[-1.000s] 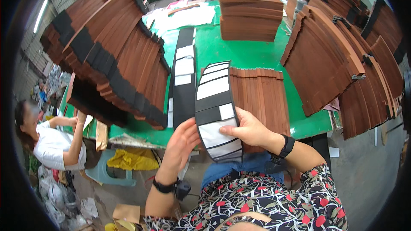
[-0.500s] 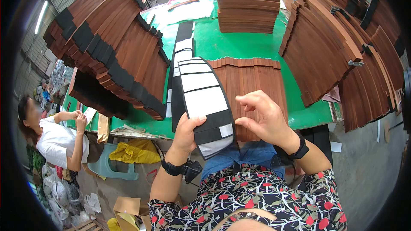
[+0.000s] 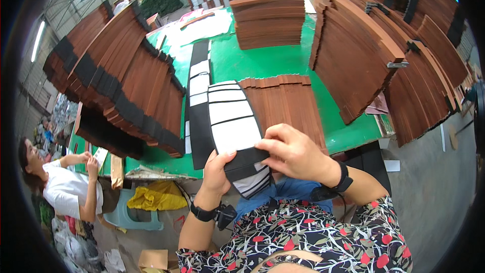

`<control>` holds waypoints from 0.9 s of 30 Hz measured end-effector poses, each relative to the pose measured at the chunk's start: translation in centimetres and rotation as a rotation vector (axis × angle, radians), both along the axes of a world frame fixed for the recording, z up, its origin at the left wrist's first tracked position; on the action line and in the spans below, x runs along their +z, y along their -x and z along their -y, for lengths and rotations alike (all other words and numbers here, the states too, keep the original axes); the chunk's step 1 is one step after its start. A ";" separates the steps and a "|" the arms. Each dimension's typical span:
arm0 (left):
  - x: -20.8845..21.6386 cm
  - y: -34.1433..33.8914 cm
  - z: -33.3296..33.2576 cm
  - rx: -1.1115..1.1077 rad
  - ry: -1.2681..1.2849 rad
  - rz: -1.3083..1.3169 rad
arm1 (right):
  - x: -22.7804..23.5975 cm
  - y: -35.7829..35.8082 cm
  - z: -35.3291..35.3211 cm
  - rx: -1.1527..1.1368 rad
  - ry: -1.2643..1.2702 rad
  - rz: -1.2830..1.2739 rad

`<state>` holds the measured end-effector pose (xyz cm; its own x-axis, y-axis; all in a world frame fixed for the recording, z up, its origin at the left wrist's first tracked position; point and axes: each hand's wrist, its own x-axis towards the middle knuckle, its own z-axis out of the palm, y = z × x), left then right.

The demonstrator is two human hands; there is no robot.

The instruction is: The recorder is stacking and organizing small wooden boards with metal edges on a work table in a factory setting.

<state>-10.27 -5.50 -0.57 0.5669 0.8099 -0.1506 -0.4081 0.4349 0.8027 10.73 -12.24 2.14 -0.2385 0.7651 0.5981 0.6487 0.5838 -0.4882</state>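
Observation:
A long black strip with white patches (image 3: pixel 233 134) lies lengthwise in front of me, its near part raised over my lap. Along its left edge my left hand (image 3: pixel 216 174) grips it, thumb flat on top. At the right edge my right hand (image 3: pixel 293 152) is closed in a pinch, thumb and forefinger on the strip; the fingertips hide what lies right under them. The near end (image 3: pixel 252 184) bends down and shows several narrow white bars. Another black strip with white patches (image 3: pixel 198 114) lies on the table just to the left.
Brown slats (image 3: pixel 283 103) lie side by side beyond my hands on the green table (image 3: pixel 262 63). Tall stacks of brown boards stand left (image 3: pixel 126 81), right (image 3: pixel 358 55) and at the back (image 3: pixel 268 23). At the left, a person in white (image 3: pixel 73 187) works beside a pale blue stool (image 3: pixel 134 212).
My right hand has come in to the strip's right edge, and its fingers have closed there. The strip's near end has turned to show several white bars. The whole view has shifted a little.

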 end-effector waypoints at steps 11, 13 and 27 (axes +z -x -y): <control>-1.5 0.3 0.1 -0.014 -0.192 -0.122 | -0.8 -0.8 -0.1 0.056 0.210 -0.114; -1.4 0.1 -0.2 -0.060 -0.107 -0.085 | -0.8 -1.0 -0.6 -0.004 -0.003 0.107; -2.2 -1.6 -0.3 -0.210 0.092 0.115 | -0.9 -3.5 -1.5 0.134 0.079 0.081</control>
